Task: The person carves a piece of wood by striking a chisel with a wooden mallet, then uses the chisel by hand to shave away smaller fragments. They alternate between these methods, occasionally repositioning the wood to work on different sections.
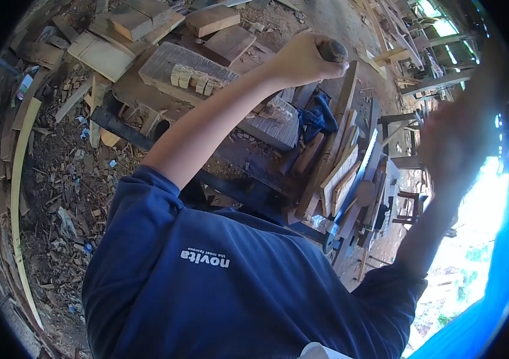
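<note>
My left hand [303, 61] is wrapped round a dark wooden handle [332, 51], its rounded end facing up; the rest of the tool is hidden below the fist. Beneath my left forearm lies a thick timber block [173, 58] with rough, notched wood [191, 79] on its face. Its near end [275, 127] also has rough-cut wood on top. My right hand [454, 140] is raised at the right, smeared by motion. A dark blur [493, 72] shows above it, but I cannot make out whether the hand holds anything.
A dark blue cloth [317, 118] lies beside the block's near end. To its right are stacked wooden strips [339, 173] and a long saw blade [362, 170]. Boards [102, 55] lie at the upper left. Wood chips [57, 173] cover the ground. A blue sheet [493, 287] hangs at right.
</note>
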`<state>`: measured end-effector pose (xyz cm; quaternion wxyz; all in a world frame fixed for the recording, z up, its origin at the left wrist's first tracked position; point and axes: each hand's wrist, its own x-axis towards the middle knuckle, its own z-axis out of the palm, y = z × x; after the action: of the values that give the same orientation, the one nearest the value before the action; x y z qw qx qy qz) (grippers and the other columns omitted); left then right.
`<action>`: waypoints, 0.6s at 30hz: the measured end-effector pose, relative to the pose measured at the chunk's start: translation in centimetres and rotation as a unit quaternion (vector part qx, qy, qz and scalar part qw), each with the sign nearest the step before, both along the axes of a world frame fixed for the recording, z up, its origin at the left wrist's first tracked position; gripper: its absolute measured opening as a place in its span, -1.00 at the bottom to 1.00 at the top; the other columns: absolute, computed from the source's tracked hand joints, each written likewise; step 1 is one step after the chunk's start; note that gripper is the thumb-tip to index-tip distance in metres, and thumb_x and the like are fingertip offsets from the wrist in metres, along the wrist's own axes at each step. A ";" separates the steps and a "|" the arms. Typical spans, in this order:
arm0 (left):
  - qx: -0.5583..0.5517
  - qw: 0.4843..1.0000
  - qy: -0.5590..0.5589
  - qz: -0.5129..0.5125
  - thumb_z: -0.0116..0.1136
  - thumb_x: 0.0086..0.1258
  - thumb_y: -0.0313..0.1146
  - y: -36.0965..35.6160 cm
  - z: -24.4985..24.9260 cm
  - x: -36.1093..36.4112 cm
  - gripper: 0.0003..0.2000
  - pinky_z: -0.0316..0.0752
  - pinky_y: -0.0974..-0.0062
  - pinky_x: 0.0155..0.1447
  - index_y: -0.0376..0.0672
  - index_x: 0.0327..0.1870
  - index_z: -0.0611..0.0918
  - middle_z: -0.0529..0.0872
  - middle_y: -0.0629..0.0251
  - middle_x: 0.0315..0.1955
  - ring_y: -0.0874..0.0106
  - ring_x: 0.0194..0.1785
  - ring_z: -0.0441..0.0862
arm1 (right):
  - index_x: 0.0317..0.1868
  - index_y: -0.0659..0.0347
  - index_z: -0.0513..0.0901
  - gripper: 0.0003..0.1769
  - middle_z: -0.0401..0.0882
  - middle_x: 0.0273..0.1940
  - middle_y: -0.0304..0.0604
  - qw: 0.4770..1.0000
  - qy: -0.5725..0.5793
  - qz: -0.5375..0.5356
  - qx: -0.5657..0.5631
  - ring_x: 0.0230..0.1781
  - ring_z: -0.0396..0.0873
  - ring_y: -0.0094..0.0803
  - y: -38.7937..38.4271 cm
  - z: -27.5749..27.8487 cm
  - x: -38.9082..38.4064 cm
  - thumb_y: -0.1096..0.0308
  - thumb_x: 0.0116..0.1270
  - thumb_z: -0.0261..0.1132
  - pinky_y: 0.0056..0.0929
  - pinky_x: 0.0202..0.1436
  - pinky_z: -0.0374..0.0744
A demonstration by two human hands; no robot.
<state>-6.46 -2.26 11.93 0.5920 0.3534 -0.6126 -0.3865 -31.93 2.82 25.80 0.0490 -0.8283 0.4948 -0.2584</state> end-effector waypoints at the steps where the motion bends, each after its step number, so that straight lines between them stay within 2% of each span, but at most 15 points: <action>1: -0.002 1.000 0.003 -0.011 0.35 0.33 -0.21 0.0 -0.1 0.1 -0.76 0.36 0.60 -0.41 -0.15 -0.46 0.64 0.57 0.49 -0.64 0.67 -0.55 0.47 | 0.20 0.23 0.53 -0.55 0.62 -0.26 -0.16 0.996 -0.008 -0.025 0.082 -0.38 0.64 -0.42 1.4 -0.2 1.9 0.35 0.31 0.33 -0.40 -0.32 0.63; 3: 0.007 1.000 0.018 -0.005 0.35 0.30 -0.23 0.0 -0.2 0.0 -0.80 0.40 0.56 -0.38 -0.16 -0.40 0.67 0.59 0.48 -0.63 0.64 -0.53 0.49 | 0.44 0.25 0.31 -0.39 0.62 -0.28 -0.15 0.968 -0.012 -0.089 0.236 -0.46 0.60 -0.50 4.1 -0.6 5.8 0.32 0.45 0.28 -0.49 -0.43 0.57; 5: 0.019 0.999 0.028 -0.002 0.35 0.27 -0.24 0.1 -0.3 0.2 -0.82 0.43 0.52 -0.35 -0.16 -0.35 0.70 0.61 0.46 -0.61 0.62 -0.51 0.52 | 0.52 0.23 0.18 -0.33 0.61 -0.27 -0.13 0.968 0.021 -0.081 0.236 -0.45 0.58 -0.56 3.4 -0.2 4.6 0.35 0.49 0.23 -0.52 -0.47 0.55; 6: 0.026 0.999 0.020 0.002 0.35 0.27 -0.24 0.2 -0.1 0.4 -0.83 0.43 0.51 -0.36 -0.16 -0.36 0.70 0.60 0.46 -0.62 0.61 -0.52 0.52 | 0.52 0.23 0.18 -0.33 0.61 -0.27 -0.13 0.968 0.020 -0.081 0.237 -0.45 0.58 -0.56 3.5 0.9 4.6 0.35 0.49 0.23 -0.52 -0.47 0.55; 8: 0.033 0.999 0.014 0.005 0.34 0.28 -0.24 0.2 0.2 0.6 -0.83 0.43 0.51 -0.36 -0.15 -0.37 0.69 0.59 0.47 -0.62 0.61 -0.53 0.51 | 0.53 0.20 0.17 -0.36 0.62 -0.27 -0.17 0.969 0.014 -0.092 0.231 -0.48 0.56 -0.58 4.2 3.8 4.8 0.33 0.54 0.17 -0.53 -0.48 0.55; 11: 0.029 1.000 0.001 0.000 0.34 0.27 -0.24 0.0 0.2 0.7 -0.82 0.42 0.51 -0.36 -0.15 -0.38 0.68 0.59 0.47 -0.62 0.61 -0.53 0.50 | 0.52 0.24 0.17 -0.36 0.61 -0.30 -0.17 0.991 -0.118 -0.038 0.053 -0.50 0.55 -0.57 1.4 5.1 1.9 0.34 0.52 0.18 -0.54 -0.49 0.54; 13: 0.015 1.000 -0.003 0.012 0.33 0.34 -0.24 0.0 0.0 0.6 -0.77 0.36 0.58 -0.41 -0.12 -0.48 0.62 0.56 0.52 -0.64 0.66 -0.55 0.46 | 0.51 0.26 0.17 -0.35 0.61 -0.33 -0.18 0.975 -0.213 -0.020 0.054 -0.51 0.55 -0.57 -0.8 5.5 0.5 0.34 0.51 0.18 -0.55 -0.49 0.53; 14: 0.015 1.000 -0.001 0.011 0.33 0.34 -0.24 -0.2 -0.2 0.5 -0.77 0.36 0.58 -0.41 -0.12 -0.48 0.62 0.56 0.52 -0.64 0.66 -0.55 0.46 | 0.51 0.27 0.17 -0.35 0.60 -0.34 -0.18 0.983 -0.180 -0.010 0.044 -0.52 0.54 -0.57 -1.5 4.4 0.2 0.34 0.51 0.18 -0.55 -0.49 0.53; 16: -0.003 1.000 -0.002 0.009 0.34 0.33 -0.24 -0.5 -0.6 0.5 -0.77 0.36 0.58 -0.41 -0.12 -0.48 0.61 0.57 0.51 -0.64 0.66 -0.55 0.46 | 0.50 0.29 0.17 -0.35 0.60 -0.37 -0.19 0.998 0.065 0.016 -0.009 -0.53 0.54 -0.56 -0.1 -0.5 1.9 0.35 0.50 0.19 -0.55 -0.50 0.52; 17: -0.005 1.000 -0.001 0.012 0.34 0.33 -0.24 -0.5 -0.7 0.3 -0.77 0.36 0.58 -0.41 -0.12 -0.48 0.61 0.57 0.51 -0.64 0.66 -0.55 0.46 | 0.50 0.30 0.17 -0.34 0.60 -0.38 -0.19 0.987 0.157 0.019 0.010 -0.54 0.53 -0.56 1.7 -2.4 3.5 0.35 0.49 0.19 -0.56 -0.50 0.52; 18: 0.001 1.000 0.017 0.012 0.33 0.33 -0.24 -0.3 -0.9 0.1 -0.78 0.36 0.58 -0.42 -0.12 -0.47 0.62 0.57 0.51 -0.63 0.66 -0.55 0.47 | 0.50 0.32 0.17 -0.34 0.59 -0.39 -0.19 0.987 0.152 0.000 0.051 -0.54 0.53 -0.56 2.0 -3.4 3.7 0.35 0.49 0.20 -0.56 -0.51 0.52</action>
<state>-6.32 -2.53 10.99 0.6066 0.3544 -0.5979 -0.3859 -28.18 4.82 22.40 0.0152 -0.8543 0.5090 -0.1044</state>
